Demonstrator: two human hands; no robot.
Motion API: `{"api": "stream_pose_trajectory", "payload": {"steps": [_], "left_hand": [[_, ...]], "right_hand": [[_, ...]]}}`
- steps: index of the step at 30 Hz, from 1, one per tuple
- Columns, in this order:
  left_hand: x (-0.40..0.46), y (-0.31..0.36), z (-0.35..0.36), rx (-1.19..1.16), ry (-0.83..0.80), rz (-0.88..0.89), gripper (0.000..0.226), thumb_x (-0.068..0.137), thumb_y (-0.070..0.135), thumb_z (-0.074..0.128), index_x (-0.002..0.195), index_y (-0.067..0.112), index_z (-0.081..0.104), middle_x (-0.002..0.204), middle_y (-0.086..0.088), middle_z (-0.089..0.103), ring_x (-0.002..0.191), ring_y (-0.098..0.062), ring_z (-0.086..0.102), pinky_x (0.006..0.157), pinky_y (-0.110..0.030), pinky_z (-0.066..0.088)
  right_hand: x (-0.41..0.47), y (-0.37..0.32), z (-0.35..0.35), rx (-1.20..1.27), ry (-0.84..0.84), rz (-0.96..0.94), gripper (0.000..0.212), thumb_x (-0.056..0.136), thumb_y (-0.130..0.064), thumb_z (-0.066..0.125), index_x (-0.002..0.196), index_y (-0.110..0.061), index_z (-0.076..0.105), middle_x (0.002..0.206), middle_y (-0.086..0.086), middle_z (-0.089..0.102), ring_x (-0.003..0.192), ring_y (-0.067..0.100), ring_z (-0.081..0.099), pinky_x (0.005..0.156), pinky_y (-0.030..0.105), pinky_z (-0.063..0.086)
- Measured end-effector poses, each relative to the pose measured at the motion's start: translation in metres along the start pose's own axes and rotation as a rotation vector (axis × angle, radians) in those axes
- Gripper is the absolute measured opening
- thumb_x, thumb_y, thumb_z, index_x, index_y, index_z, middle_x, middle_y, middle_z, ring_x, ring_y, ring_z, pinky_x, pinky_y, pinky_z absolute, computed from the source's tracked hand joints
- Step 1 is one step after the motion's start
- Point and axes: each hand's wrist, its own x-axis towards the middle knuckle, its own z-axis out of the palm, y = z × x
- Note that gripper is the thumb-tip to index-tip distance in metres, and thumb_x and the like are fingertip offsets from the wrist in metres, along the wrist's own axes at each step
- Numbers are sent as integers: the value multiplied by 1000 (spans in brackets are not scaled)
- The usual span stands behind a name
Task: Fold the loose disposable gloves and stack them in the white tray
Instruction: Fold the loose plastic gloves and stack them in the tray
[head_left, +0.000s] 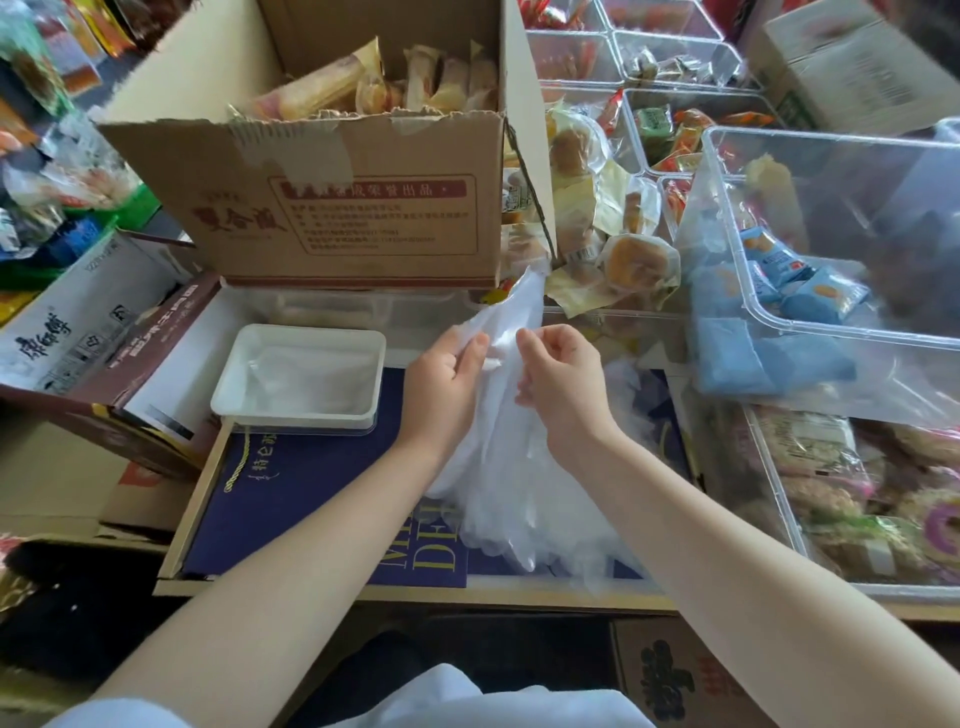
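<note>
Two bare forearms run up from the lower corners, the left hand and right hand without rings, watch or gloves. A white garment shows at the bottom edge.

Soft, even daylight, no hard shadows. Beyond the cardboard box the snacks blur. Edges bow outward; glare whitens the gloves.

I can't tell how many gloves are in the see-through pile. At three o'clock, the clear bin is cut off by the edge.
</note>
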Motion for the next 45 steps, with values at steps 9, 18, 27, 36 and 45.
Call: {"api": "stream_pose_trajectory", "payload": {"steps": [9, 18, 27, 36, 45], "left_hand": [[-5, -4, 3, -129, -160, -58, 35, 89, 56, 47, 95, 25, 63, 91, 3, 70, 90, -9, 64, 82, -34, 50], [1, -7, -10, -198, -387, -83, 27, 86, 35, 61, 109, 21, 60, 101, -1, 68, 101, -12, 63, 86, -26, 49], [6, -8, -23, -261, -422, -106, 26, 98, 19, 43, 94, 30, 66, 90, 15, 71, 95, -5, 63, 90, -24, 45], [11, -5, -36, -359, -425, -109, 19, 96, 31, 48, 103, 26, 64, 91, 10, 71, 92, -8, 64, 85, -25, 47], [13, -33, -59, 102, -599, -211, 17, 95, 11, 50, 83, 19, 60, 83, 7, 63, 82, -6, 57, 77, -19, 43]], "right_hand": [[0, 1, -1, -42, -108, -103, 17, 91, -20, 58, 89, -3, 57, 75, 13, 68, 65, 21, 70, 67, 39, 59], [-3, 0, -17, 68, -296, -71, 32, 86, 8, 35, 92, -9, 61, 81, 10, 67, 79, 20, 68, 72, 27, 56], [27, 13, -53, -305, -22, -200, 68, 75, -31, 76, 131, -26, 38, 128, -1, 45, 114, 12, 45, 97, 28, 41], [35, 13, -66, 114, -468, -82, 20, 72, -13, 74, 89, -4, 67, 77, 1, 71, 71, 14, 65, 70, 28, 51], [30, 6, -65, 52, -311, -126, 6, 83, -3, 66, 85, -8, 64, 77, 2, 68, 72, 16, 61, 71, 31, 47]]}}
